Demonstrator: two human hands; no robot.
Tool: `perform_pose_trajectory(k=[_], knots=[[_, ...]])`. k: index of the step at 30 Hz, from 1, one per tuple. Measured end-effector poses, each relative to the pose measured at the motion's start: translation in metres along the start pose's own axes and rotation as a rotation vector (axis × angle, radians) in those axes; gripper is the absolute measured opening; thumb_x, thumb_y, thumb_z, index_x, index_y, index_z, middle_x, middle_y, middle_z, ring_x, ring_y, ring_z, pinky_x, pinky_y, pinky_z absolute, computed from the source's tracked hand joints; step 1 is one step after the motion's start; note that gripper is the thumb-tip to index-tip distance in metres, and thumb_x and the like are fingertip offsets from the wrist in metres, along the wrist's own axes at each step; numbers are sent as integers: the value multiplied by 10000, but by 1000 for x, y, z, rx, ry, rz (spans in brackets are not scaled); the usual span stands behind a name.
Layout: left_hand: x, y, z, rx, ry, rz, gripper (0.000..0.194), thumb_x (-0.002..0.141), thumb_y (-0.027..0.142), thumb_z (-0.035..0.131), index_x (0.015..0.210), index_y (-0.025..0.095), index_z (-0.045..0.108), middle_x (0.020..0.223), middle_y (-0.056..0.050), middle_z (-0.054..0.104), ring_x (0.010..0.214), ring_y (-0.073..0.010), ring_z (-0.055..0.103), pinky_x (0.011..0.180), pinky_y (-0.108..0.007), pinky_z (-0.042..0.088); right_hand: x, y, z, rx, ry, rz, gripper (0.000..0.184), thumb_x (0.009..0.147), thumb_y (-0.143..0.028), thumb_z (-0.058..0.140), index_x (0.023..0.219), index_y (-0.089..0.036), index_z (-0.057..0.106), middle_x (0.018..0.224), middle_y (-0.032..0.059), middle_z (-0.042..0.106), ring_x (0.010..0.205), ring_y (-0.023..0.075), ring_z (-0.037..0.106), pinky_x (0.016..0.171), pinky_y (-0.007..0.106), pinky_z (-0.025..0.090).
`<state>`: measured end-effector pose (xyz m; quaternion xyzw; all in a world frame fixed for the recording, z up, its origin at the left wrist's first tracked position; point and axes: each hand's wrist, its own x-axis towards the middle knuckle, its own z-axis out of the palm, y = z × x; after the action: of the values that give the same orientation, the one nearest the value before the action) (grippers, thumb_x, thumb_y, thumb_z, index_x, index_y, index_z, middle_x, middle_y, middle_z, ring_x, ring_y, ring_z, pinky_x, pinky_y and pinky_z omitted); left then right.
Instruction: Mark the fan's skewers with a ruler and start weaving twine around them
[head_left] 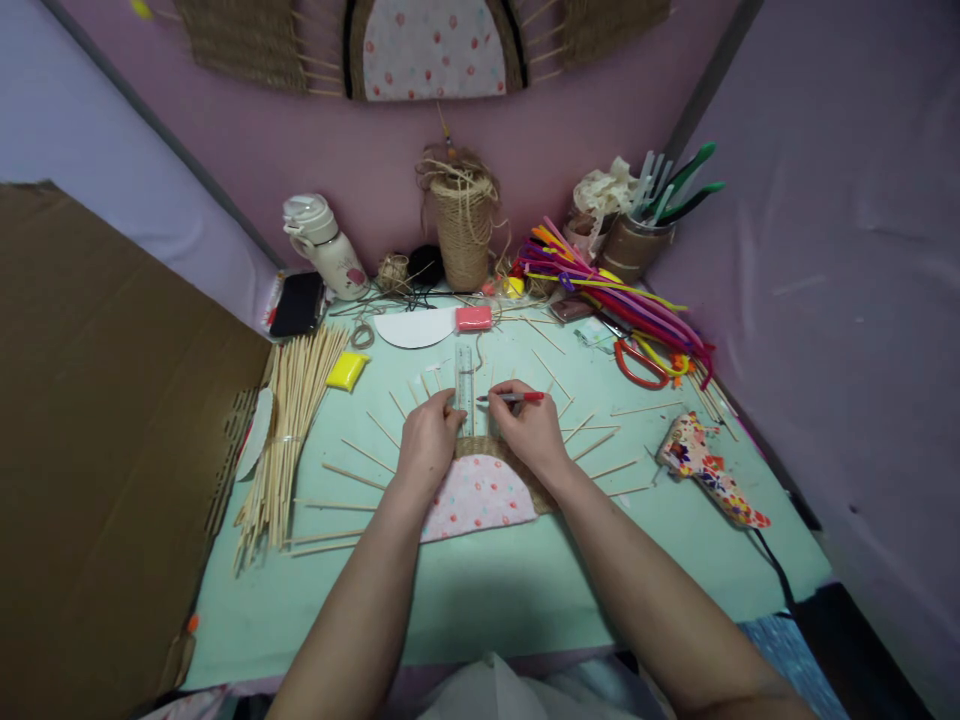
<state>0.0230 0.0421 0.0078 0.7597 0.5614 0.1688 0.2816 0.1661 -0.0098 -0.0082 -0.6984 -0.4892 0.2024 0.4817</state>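
Observation:
My left hand (pixel 429 440) is closed on the lower left edge of a clear ruler (pixel 465 372), which stands lengthwise away from me over the sticks. In my right hand (pixel 529 432) is a pen with a red cap end (pixel 531 397), its tip pointing left toward the ruler. Below both hands lies a half-round piece of white fabric with red spots (pixel 484 500), bordered by a twine band (pixel 480 446). Thin wooden sticks (pixel 355 476) fan out from the band like rays. My wrists and forearms cover parts of the band and some sticks.
A bundle of wooden sticks (pixel 289 430) lies left, beside a yellow packet (pixel 347 371) and a cardboard panel (pixel 112 450). At right are a floral glue gun (pixel 709 470) and red-handled scissors (pixel 640 365). A bottle (pixel 326 245), twine cone (pixel 463 230) and pipe cleaners (pixel 615 290) stand or lie behind.

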Motion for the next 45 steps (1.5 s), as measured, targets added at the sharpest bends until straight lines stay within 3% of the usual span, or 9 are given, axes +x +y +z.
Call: perform_pose_trajectory(k=[45], knots=[[-1,4,-1,2,-13,-5,365,834,206,581,1189,142,637,835,-62,722,815,-196,650,789,-290,463,0,3,2,-34,-20,-13,159,820,-286,546,772,-208,676,649,0,688,607,161,637,615,258,451]])
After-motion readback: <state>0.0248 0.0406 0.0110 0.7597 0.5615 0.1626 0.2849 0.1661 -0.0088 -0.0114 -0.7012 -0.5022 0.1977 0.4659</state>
